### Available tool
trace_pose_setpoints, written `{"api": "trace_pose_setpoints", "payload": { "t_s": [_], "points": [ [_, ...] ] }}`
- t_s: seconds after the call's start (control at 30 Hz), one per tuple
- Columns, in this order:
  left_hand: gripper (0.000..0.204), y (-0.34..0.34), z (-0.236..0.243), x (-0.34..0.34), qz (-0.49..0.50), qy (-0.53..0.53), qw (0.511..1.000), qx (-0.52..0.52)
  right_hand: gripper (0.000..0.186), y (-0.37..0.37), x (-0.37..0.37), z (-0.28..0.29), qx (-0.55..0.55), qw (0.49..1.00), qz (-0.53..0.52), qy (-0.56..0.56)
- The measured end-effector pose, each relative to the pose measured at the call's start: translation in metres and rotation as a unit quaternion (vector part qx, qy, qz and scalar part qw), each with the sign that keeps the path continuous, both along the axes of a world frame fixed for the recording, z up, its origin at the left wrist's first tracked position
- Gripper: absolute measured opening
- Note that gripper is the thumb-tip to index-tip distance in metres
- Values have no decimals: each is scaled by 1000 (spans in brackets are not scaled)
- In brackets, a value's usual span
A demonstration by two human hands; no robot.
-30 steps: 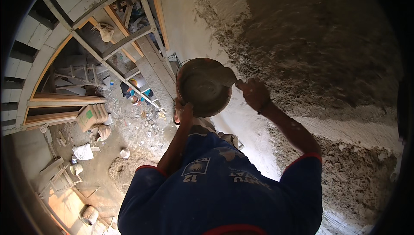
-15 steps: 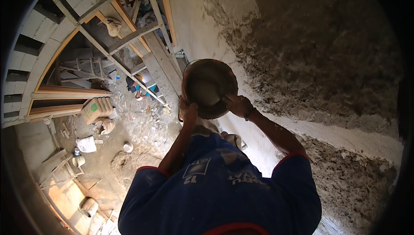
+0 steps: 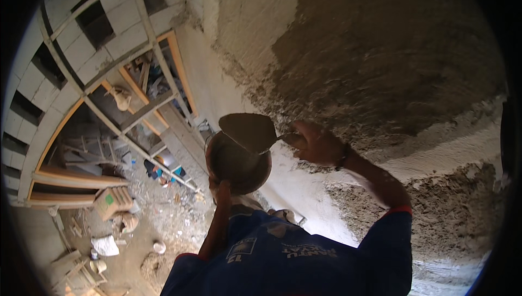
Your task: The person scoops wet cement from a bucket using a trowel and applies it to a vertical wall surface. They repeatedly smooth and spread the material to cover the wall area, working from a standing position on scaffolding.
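My left hand point(image 3: 220, 187) grips the near left rim of a round bucket point(image 3: 266, 173), which I hold up in front of my body. Its inside is dark, with grey material low down. In my right hand point(image 3: 317, 145) is the handle of a trowel point(image 3: 249, 131). The broad blade lies over the far part of the bucket's mouth and looks coated with grey mortar. Beyond and right of my right hand, the wall bears a dark patch of wet plaster point(image 3: 386, 57) with a rough lower edge.
Wooden scaffold poles point(image 3: 103, 112) cross the left side. Far below, the floor point(image 3: 179, 222) is littered with debris, a white sack point(image 3: 105, 245), stacked bags point(image 3: 114, 202) and small buckets. A person point(image 3: 163, 171) is down there by the poles. Rough plaster point(image 3: 435, 203) covers the lower wall.
My right hand has come up and away to the right from the bucket, lifting the trowel out into sight. My view has shifted; the bucket now sits lower and further left.
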State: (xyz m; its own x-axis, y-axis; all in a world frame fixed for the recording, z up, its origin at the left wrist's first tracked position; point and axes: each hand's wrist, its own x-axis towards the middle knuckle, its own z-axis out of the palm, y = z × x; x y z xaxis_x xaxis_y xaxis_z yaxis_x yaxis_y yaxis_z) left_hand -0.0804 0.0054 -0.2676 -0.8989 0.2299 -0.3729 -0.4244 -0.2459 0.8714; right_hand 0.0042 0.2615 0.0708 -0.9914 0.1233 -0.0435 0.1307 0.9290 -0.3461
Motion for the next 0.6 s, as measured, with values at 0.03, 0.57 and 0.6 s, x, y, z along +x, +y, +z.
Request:
{"api": "trace_pose_setpoints", "payload": {
  "t_s": [0.03,0.57,0.6],
  "points": [
    [62,-2,9,-2,-13,-10,1000,-17,55,5,-4,26,-32,998,-43,-28],
    [62,11,15,-6,-49,31,991,-123,77,104,23,342,242,866,-314,304],
    [62,3,23,-5,-40,21,992,-116,78,99,13,332,242,878,-317,265]
  ]
}}
